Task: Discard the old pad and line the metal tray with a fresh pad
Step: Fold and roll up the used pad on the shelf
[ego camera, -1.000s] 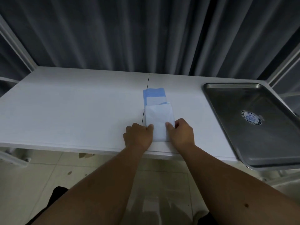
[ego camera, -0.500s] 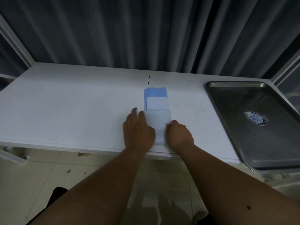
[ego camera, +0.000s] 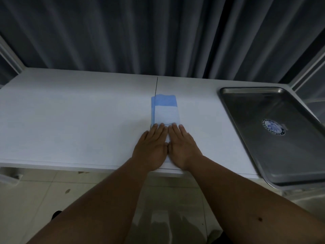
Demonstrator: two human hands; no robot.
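A folded blue and white pad (ego camera: 166,110) lies on the white table (ego camera: 79,111) near the middle seam. My left hand (ego camera: 152,147) and my right hand (ego camera: 182,146) lie flat side by side on the pad's near part, fingers straight and pressing it down. The hands hide the near half of the pad. The metal tray (ego camera: 281,138) sits at the table's right end, bare inside except for a round blue and white sticker (ego camera: 273,126).
Dark grey curtains (ego camera: 158,32) hang behind the table. White frame posts stand at the far left and far right corners. The tray overhangs the table's front edge at the right. Tiled floor lies below.
Both hands went from pinching the pad's near edges with curled fingers to lying flat on it with straight fingers, sliding forward over the fold.
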